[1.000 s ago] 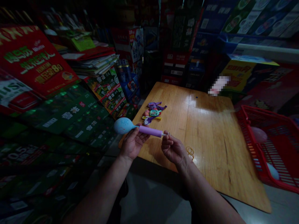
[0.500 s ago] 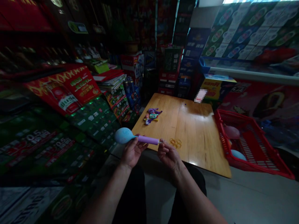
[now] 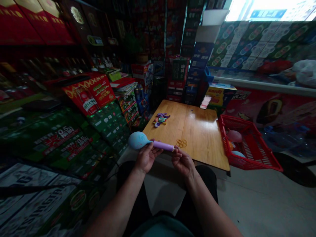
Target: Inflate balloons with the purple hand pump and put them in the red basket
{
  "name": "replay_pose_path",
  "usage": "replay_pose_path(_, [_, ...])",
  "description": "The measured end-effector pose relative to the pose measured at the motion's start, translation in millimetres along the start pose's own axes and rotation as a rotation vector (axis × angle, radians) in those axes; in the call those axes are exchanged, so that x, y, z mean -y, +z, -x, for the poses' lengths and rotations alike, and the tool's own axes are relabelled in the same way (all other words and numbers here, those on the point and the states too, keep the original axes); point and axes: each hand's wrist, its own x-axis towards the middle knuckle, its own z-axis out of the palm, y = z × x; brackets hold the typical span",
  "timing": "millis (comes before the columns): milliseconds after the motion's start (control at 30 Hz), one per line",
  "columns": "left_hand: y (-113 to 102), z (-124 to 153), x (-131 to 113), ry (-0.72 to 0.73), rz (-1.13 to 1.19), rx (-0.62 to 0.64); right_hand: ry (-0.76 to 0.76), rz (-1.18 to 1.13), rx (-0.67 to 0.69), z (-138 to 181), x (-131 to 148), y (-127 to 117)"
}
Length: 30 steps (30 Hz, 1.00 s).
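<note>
A purple balloon pump (image 3: 163, 146) lies nearly level across my two hands, above the table's near edge. On its left end sits a blue balloon (image 3: 138, 140), partly inflated. My left hand (image 3: 145, 158) is closed around the pump's left end, where the balloon's neck meets it. At the other end, the fingers of my right hand (image 3: 183, 163) pinch the pump's handle. Beyond my right hand, several yellow rubber bands (image 3: 181, 143) lie on the wooden table (image 3: 195, 131). A small heap of uninflated balloons (image 3: 161, 119) rests near the table's left edge.
To the right of the table stands a red basket (image 3: 256, 144) with a pink balloon (image 3: 234, 136) and a blue one inside. Stacked green cartons (image 3: 61, 138) line my left side. More boxes (image 3: 177, 79) are piled behind the table.
The view has shifted, so the table and basket appear further left. Both hands still hold the pump, with the balloon on its end at about the same size.
</note>
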Motion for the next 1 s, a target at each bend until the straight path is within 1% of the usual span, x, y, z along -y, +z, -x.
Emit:
replay_pose_path(133, [7,8,2,0.038,-0.004,0.008,0.003,-0.002,-0.019,7,-6,8])
replay_pose_path(300, [10,13,1,0.064,-0.012,-0.009,-0.005,-0.044,-0.008,14,-10,17])
replay_pose_path(433, [5,14,-9,0.086,-0.021,-0.027,0.007,-0.01,0.054,24,-5,15])
replay_pose_path(567, [-2,15,-20,0.127,-0.025,-0.07,-0.058,0.002,0.074,34,4,10])
replay_pose_path(633, [0,18,-19,0.098,-0.03,-0.035,-0.059,0.006,0.057,33,0,9])
replay_pose_path(733, [7,23,-9,0.042,-0.026,0.025,-0.036,-0.008,0.057,25,-13,10])
replay_pose_path(833, [10,24,-1,0.036,-0.016,0.017,-0.032,-0.02,0.048,18,-23,12])
replay_pose_path(900, [9,21,-1,0.036,-0.009,0.008,-0.013,-0.01,0.019,17,-21,13])
replay_pose_path(1000, [2,13,-8,0.054,0.007,-0.017,-0.004,-0.007,0.014,19,-8,15])
